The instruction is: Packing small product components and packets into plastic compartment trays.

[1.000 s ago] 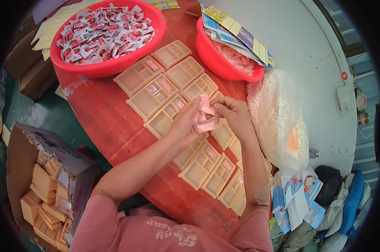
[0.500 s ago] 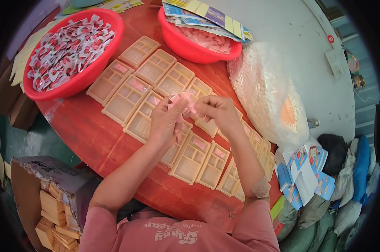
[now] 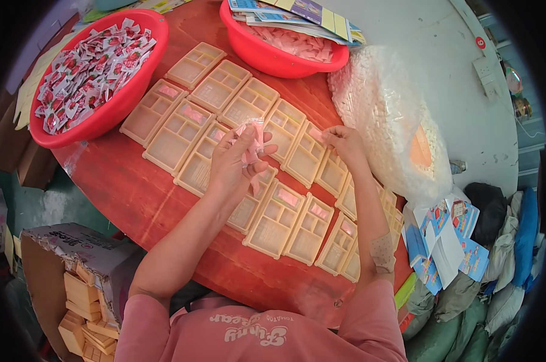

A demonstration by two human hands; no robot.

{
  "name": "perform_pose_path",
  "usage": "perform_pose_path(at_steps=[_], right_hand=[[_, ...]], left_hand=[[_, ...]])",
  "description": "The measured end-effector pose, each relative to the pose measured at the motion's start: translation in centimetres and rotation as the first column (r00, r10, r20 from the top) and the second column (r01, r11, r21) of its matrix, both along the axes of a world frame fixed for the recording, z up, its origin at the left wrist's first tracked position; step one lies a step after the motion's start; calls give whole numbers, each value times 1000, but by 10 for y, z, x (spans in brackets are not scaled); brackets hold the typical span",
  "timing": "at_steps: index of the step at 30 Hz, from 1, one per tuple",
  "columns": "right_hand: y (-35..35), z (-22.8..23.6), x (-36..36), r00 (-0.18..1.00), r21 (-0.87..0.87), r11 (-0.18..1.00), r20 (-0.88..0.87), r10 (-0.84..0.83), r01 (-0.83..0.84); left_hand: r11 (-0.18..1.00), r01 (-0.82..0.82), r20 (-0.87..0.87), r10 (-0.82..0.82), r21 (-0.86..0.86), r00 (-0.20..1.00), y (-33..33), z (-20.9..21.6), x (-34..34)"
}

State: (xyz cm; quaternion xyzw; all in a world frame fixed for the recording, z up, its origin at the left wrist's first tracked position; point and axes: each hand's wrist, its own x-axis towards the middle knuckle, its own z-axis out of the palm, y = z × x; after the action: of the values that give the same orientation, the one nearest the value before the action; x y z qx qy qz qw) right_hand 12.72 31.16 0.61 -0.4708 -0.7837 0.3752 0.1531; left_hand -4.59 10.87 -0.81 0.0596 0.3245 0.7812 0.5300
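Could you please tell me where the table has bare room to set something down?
The red table has a bare strip at the left, between the left tub, the trays and the left forearm. A smaller patch lies between the right tub, trays and plastic bag. The middle is crowded with trays.

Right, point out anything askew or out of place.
Printed sheets lie slanted across the right-hand red basin, overhanging its rim and partly covering its pink packets; that looks odd because the other basin is uncovered.
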Motion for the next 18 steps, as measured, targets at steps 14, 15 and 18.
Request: perform_pose_path(at_steps=[14, 15, 18], right_hand=[[-157, 8, -54, 954, 387, 872, 114, 277, -300], [-154, 2, -53, 948, 361, 877, 102, 301, -317], [-147, 5, -50, 943, 32, 943, 24, 331, -332]], left_hand=[[1000, 0, 29, 0, -1, 1000, 5, -1, -5], [1000, -18, 53, 18, -7, 998, 4, -3, -4], [999, -38, 85, 36, 21, 996, 2, -7, -6]])
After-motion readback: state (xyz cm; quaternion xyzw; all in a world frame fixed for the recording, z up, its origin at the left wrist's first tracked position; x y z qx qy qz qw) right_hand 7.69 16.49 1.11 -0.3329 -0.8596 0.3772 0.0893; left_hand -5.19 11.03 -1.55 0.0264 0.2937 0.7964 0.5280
